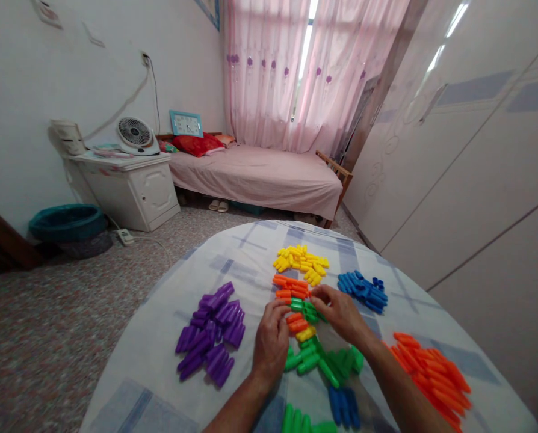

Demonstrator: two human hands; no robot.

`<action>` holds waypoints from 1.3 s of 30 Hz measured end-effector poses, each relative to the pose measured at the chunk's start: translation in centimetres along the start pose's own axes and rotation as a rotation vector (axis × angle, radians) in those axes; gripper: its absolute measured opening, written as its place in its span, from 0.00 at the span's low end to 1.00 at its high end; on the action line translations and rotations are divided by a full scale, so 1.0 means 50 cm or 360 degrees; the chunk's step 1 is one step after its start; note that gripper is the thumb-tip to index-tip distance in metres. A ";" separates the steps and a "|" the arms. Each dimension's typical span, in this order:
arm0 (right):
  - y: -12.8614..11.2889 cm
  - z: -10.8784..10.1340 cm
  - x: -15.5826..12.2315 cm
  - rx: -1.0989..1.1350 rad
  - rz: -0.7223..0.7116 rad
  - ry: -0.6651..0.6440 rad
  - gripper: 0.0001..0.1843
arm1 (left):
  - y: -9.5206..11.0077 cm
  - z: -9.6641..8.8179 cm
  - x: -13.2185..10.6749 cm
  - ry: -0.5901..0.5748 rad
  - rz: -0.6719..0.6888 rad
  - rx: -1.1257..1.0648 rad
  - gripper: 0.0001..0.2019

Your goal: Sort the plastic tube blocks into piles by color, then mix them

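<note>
Both my hands meet over a small joined cluster of plastic bullet-shaped pieces (301,317) at the middle of the round table (160,361). My left hand (271,341) is curled, its fingertips pinching the cluster's left side near a green piece. My right hand (339,311) is closed in a pinch on the cluster's upper right, next to the orange pieces (291,287). The cluster shows orange, green and yellow pieces stuck together. Loose green pieces (323,361) lie just below my hands.
Sorted piles ring the cluster: purple (212,334) left, yellow (301,261) at the far side, blue (363,290) right, orange (431,376) near right, green and blue (323,412) at the near edge. Beyond the checked tablecloth stand a bed (260,174), a white cabinet (129,186) and wardrobe doors (467,168).
</note>
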State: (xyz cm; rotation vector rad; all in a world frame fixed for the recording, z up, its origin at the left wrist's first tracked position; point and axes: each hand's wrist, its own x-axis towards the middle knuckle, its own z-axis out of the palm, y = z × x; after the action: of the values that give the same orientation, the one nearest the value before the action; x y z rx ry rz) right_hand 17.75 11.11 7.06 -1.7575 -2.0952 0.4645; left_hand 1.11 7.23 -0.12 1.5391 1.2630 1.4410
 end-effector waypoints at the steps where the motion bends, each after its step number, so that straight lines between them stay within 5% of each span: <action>1: -0.012 0.009 -0.030 0.0013 0.0009 -0.0025 0.13 | 0.001 -0.001 0.000 -0.0002 0.0000 0.0000 0.14; 5: -0.044 0.063 -0.100 -0.0239 0.0096 0.0110 0.17 | 0.004 -0.003 -0.001 -0.0057 -0.0002 0.0034 0.13; 11: -0.041 0.099 -0.106 -0.0231 0.0083 0.0218 0.12 | 0.004 -0.002 -0.004 -0.0248 0.0093 0.0209 0.13; 22: -0.024 0.049 -0.159 0.0360 -0.0005 0.0424 0.18 | 0.010 -0.006 -0.005 -0.0372 0.0123 0.0305 0.10; 30: 0.089 -0.025 -0.206 0.0177 0.0237 0.0765 0.21 | -0.002 -0.004 -0.003 -0.0311 0.0126 0.0291 0.11; 39: 0.113 -0.036 -0.199 0.0231 0.0393 0.0581 0.22 | 0.000 -0.006 -0.004 -0.0308 0.0105 0.0258 0.11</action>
State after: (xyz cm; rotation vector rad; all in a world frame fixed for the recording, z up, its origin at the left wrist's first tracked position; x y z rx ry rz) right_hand 25.08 2.27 5.33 -1.8605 -1.5683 0.3216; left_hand 0.84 7.02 -0.14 1.7966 1.2473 1.2198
